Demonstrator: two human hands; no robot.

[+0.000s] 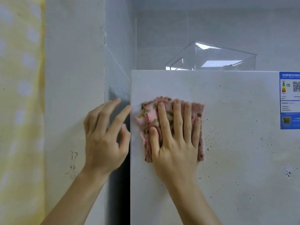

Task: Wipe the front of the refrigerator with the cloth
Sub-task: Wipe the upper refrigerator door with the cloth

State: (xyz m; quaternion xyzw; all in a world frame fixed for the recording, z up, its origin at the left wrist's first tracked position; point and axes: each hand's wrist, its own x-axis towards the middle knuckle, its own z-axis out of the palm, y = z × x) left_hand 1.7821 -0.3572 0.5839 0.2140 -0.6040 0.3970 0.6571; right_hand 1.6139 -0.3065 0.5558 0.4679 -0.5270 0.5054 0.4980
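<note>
The white refrigerator front (235, 159) fills the right half of the head view, speckled with dark spots. A pink cloth with green flecks (148, 114) lies flat against its upper left corner. My right hand (175, 140) presses the cloth to the door with straight, spread fingers. My left hand (103, 137) hovers by the door's left edge, fingers loosely bent; its fingertips reach the edge and it holds nothing.
A clear plastic container (214, 57) lies tilted on top of the refrigerator. A blue energy label (290, 101) is stuck at the door's upper right. A white wall (73, 78) with pencilled numbers and a yellow curtain (21, 111) stand to the left.
</note>
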